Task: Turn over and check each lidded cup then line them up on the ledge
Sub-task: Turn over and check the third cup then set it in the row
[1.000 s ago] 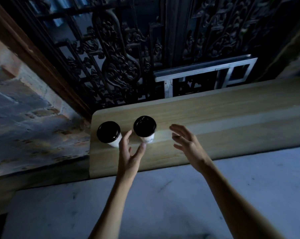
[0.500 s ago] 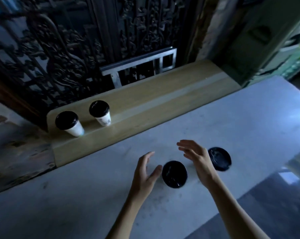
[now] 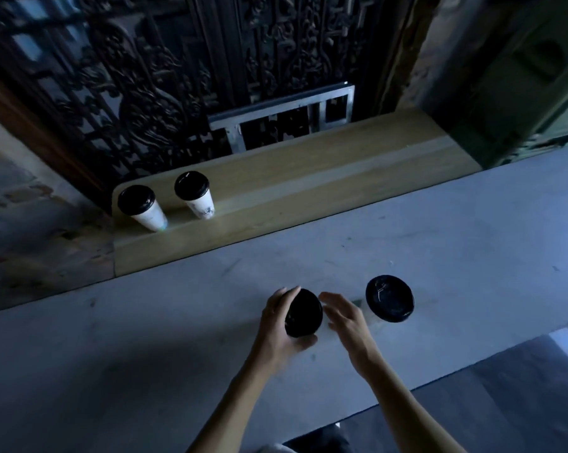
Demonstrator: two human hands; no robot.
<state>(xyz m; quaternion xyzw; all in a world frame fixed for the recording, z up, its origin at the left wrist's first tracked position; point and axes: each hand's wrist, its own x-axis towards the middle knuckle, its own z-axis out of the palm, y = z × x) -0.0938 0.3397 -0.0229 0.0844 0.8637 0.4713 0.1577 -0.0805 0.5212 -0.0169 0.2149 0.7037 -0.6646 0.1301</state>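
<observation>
The cup being handled (image 3: 303, 312) sits on the grey counter (image 3: 178, 322), close to its near edge and well apart from the wooden ledge (image 3: 308, 178), and from up here almost nothing of it shows but its black lid. That tells me its long axis runs nearly straight up toward the viewer, lid on top, perhaps leaning a touch to the left. The left hand (image 3: 276, 325) is wrapped around its left side, thumb near the front and fingers curled behind, though whether they are gripping firmly or only resting there I cannot tell. The right hand (image 3: 344, 318) is just beside the lid with fingers loosely spread and curved, and I cannot tell if it is touching yet. My worry is the turn-over itself: if the lid is not seated, tipping the cup could pop it off or let something leak, and a one-sided hold on a tapered cup could slip as it rolls. A second cup (image 3: 389, 298) stands near the right hand, also lid-up, and a careless sweep of that wrist could knock it toward the counter edge. Two finished cups (image 3: 142, 206) (image 3: 194, 194) already stand upright at the left end of the ledge, side by side but not touching.
</observation>
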